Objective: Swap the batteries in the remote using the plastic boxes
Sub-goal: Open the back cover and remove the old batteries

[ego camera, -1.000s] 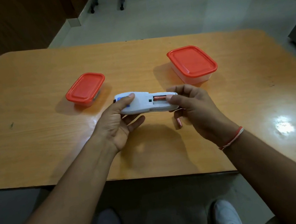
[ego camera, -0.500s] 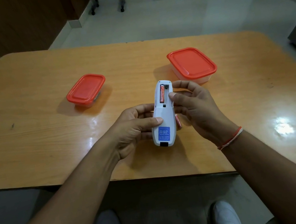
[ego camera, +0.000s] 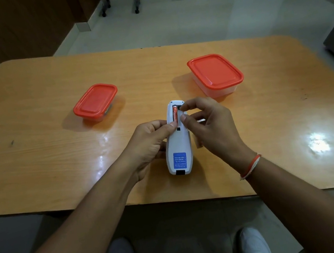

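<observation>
Over the near desk, the left hand clamps the remote while the right hand, fingers apart, picks at one orange battery, seemingly mid-removal; both boxes await opening.

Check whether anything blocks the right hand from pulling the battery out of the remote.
Nothing visible does. The cover is off the remote, the orange battery lies exposed in its slot, and the right hand already has its fingertips at the slot beside it. The left hand grips lower down.
</observation>
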